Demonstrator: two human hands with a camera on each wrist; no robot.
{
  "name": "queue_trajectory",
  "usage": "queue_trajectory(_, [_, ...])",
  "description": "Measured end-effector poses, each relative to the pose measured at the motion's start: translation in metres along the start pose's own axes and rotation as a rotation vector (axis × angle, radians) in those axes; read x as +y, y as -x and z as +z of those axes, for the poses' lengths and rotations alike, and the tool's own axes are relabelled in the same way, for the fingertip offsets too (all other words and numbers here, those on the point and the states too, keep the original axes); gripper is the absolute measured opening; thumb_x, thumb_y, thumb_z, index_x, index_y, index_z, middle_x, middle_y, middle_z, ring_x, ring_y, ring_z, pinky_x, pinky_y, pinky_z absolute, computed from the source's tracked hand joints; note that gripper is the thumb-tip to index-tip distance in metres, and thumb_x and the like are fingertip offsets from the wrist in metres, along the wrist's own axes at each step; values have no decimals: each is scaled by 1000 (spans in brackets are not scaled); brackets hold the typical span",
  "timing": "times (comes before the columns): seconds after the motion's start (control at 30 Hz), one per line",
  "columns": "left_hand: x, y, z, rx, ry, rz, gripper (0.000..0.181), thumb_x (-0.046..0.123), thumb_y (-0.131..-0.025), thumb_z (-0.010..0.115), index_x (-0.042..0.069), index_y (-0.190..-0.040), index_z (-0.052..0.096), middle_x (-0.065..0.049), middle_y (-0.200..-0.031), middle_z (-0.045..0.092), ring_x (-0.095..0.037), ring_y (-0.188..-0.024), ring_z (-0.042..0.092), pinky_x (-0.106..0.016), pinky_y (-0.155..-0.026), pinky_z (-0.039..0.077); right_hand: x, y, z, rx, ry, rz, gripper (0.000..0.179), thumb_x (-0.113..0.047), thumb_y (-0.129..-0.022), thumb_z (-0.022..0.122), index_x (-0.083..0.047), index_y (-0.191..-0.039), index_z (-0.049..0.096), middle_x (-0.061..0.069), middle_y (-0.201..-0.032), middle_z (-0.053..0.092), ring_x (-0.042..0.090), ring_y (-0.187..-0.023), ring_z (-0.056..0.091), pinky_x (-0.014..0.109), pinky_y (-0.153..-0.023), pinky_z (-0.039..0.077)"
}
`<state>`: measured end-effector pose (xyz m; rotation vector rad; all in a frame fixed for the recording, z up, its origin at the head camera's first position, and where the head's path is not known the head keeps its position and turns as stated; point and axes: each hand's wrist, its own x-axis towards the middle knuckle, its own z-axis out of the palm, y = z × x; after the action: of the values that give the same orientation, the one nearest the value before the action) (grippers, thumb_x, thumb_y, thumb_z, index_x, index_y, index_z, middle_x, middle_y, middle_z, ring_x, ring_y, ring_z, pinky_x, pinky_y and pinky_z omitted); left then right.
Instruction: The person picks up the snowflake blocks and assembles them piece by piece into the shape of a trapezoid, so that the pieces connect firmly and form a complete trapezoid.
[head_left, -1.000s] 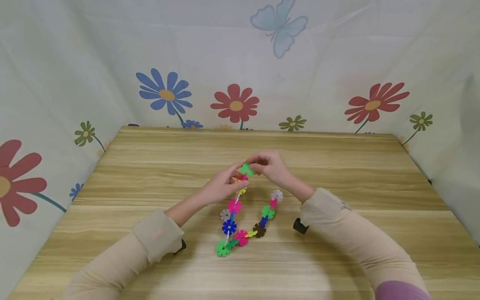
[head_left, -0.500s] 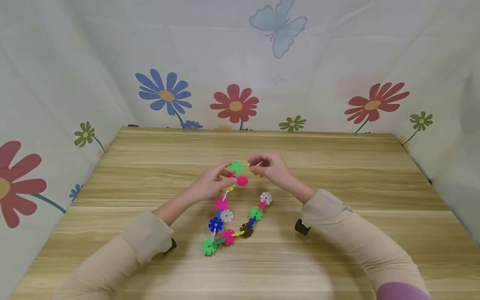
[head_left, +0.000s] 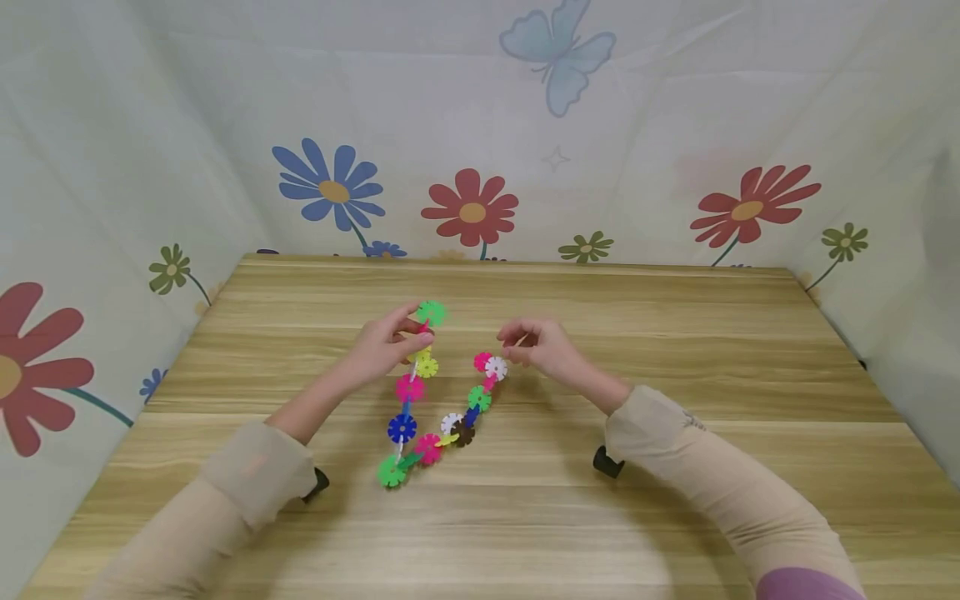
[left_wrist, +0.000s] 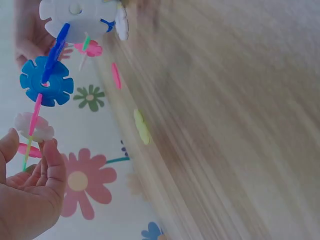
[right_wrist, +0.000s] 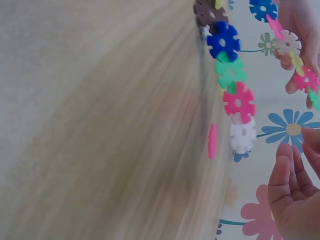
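Leftward since the earlier frame go my left hand [head_left: 381, 343] and the chain of discs [head_left: 427, 454] it pinches near the far end, over the tabletop [head_left: 675, 350]. My right hand [head_left: 547, 348], loosely bent, holds nothing. I judge this as repositioning; next calls for a steady pinch.

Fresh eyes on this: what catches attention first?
First, the bright chain of notched plastic discs over the middle of the wooden table, one end pinched by the left hand. The right hand, apparently holding nothing, is just apart from the white disc at the other end. Behind, the backdrop shows a big blue flower.
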<state>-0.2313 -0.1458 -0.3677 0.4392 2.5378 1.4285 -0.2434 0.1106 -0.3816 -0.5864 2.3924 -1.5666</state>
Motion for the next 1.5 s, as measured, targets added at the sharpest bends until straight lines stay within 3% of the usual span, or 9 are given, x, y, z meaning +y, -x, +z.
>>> queue_trajectory(0.37, [-8, 7, -31, 86, -69, -36, 63, 33, -88, 53, 10, -139, 25, -19, -117, 54, -30, -94, 60, -38, -73, 52, 5, 1, 13, -119, 102, 4, 16, -2, -79, 61, 5, -94, 62, 12, -84, 59, 17, -68, 49, 22, -58, 43])
queue_trajectory(0.63, [-16, 12, -50, 109, -65, -75, 66, 38, -88, 51, 11, -140, 21, -21, -120, 51, -32, -100, 57, -41, -75, 52, 5, 3, 29, -270, 164, -60, 14, -1, -79, 62, 6, -91, 62, 14, -84, 63, 12, -70, 53, 20, -58, 46])
queue_trajectory(0.8, [-17, 16, -62, 128, -96, -87, 69, 40, -87, 50, 10, -141, 19, -22, -121, 50, -33, -96, 57, -41, -74, 52, 2, 3, 39, -332, 198, -41, 16, -2, -79, 62, 4, -94, 63, 11, -84, 62, 11, -71, 53, 23, -57, 48])
queue_trajectory(1.03, [-21, 22, -74, 135, -130, -102, 70, 40, -88, 49, 9, -142, 17, -23, -122, 49, -34, -97, 57, -41, -74, 52, 1, -5, 58, -404, 239, -85, 18, -2, -77, 64, 2, -95, 63, 10, -81, 61, 8, -67, 52, 17, -57, 46])
queue_trajectory(1.13, [-25, 24, -76, 135, -129, -109, 68, 39, -89, 48, 10, -142, 17, -24, -122, 49, -34, -98, 56, -41, -74, 52, 1, -9, 67, -411, 267, -72, 23, -4, -77, 65, 0, -99, 62, 8, -82, 62, 8, -67, 52, 18, -57, 46])
queue_trajectory(1.33, [-34, 24, -79, 142, -133, -118, 67, 38, -89, 48, 9, -141, 18, -25, -121, 48, -35, -100, 55, -43, -76, 51, 2, -20, 83, -347, 381, -76, 30, -12, -77, 67, -6, -106, 62, 6, -94, 65, 13, -85, 57, 21, -72, 46])
queue_trajectory(1.5, [-39, 26, -81, 143, -138, -139, 68, 37, -89, 49, 8, -142, 16, -26, -122, 47, -35, -99, 55, -41, -75, 52, 0, -27, 90, -333, 481, -61, 37, -21, -76, 69, -9, -111, 61, 4, -104, 65, 14, -93, 59, 22, -77, 47])
